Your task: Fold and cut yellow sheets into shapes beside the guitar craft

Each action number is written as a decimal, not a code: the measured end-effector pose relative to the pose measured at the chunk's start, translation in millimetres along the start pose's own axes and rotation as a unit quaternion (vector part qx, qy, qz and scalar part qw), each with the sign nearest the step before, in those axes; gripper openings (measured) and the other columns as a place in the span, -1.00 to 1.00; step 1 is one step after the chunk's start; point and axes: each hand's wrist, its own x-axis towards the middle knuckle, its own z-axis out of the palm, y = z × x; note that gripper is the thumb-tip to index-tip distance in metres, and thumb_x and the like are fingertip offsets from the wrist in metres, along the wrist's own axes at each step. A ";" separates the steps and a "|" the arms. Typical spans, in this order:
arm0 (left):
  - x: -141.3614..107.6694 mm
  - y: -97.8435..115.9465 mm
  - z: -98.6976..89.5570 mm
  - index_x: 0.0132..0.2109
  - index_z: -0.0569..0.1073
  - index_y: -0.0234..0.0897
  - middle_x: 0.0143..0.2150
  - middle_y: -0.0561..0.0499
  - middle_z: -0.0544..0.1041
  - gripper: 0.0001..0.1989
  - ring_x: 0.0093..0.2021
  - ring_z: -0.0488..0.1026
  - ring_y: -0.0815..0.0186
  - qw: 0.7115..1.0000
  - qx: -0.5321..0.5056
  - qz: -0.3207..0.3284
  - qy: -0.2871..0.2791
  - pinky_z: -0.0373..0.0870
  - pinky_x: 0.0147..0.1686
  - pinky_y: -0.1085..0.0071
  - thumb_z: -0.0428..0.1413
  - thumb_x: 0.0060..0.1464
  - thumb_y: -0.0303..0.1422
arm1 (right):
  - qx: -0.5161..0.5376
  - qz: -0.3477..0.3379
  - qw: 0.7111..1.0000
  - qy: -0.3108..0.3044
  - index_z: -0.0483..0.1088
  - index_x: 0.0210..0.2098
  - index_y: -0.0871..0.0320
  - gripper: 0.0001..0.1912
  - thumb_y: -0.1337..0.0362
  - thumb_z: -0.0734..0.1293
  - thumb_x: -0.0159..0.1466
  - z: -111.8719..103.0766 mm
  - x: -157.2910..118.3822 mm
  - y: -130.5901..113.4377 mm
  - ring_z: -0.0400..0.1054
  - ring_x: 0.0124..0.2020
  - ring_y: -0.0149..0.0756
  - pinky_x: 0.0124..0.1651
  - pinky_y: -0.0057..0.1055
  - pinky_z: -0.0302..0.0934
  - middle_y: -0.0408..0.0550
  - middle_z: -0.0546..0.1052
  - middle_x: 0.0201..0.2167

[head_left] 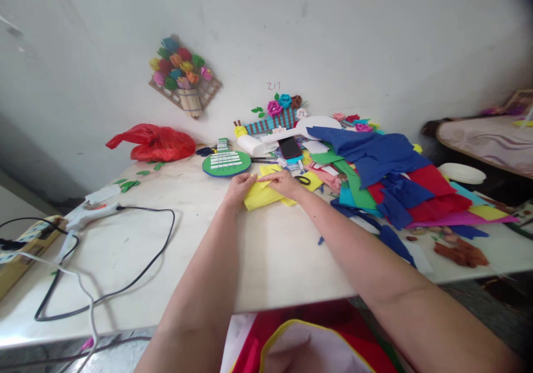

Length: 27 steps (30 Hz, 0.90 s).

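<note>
A yellow felt-like sheet [263, 198] lies between both hands over the middle of the table. My left hand [240, 188] pinches its left edge, fingers closed. Coming in from the right, my right hand [282, 182] has its fingertips closed on the sheet's upper part, close to the left fingertips. Just beyond the right hand, the dark looped handle of scissors [302, 180] rests on more yellow material, with the blades hidden. A green-and-blue guitar-shaped craft piece [227, 163] with white strips sits behind my left hand.
Blue fabric [375, 154] and other coloured pieces heap up at the right, near a phone [290, 147] and a white roll [250, 145]. At the left are a red plastic bag [162, 142], a glue gun [94, 216], its looping black cord [169, 240] and a power strip [29, 251].
</note>
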 end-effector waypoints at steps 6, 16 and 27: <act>1.0 4.7 3.3 -0.53 0.33 -0.31 -0.65 0.11 0.31 -0.66 -0.66 0.17 0.49 0.997 0.052 0.046 0.033 0.01 -0.66 0.53 0.19 -0.20 -0.11 | 0.048 0.009 0.998 0.033 0.47 -0.38 0.14 -0.75 0.24 0.18 0.11 -4.4 -1.8 -5.1 0.33 -0.25 -0.34 -0.20 -0.46 0.18 -0.17 0.51 -0.33; 1.9 6.7 11.0 -0.49 0.33 -0.30 -0.63 0.12 0.27 -0.66 -0.62 0.15 0.48 0.988 0.128 0.072 0.035 0.00 -0.64 0.53 0.14 -0.16 -0.08 | -0.041 0.058 0.996 0.048 0.10 -0.72 0.16 -0.64 0.07 0.26 0.00 0.4 -1.2 0.0 -0.09 -0.62 -0.52 -0.55 -0.49 -0.21 -0.29 0.03 -0.73; 11.8 2.4 7.8 -0.50 0.26 -0.28 -0.63 0.14 0.22 -0.71 -0.61 0.11 0.48 0.968 0.191 0.126 0.099 -0.02 -0.62 0.53 0.06 -0.05 -0.15 | 0.093 0.101 0.990 0.043 0.21 -0.65 0.17 -0.67 0.07 0.36 -0.02 1.8 -1.1 0.1 0.13 -0.65 -0.51 -0.60 -0.54 -0.03 -0.28 0.23 -0.73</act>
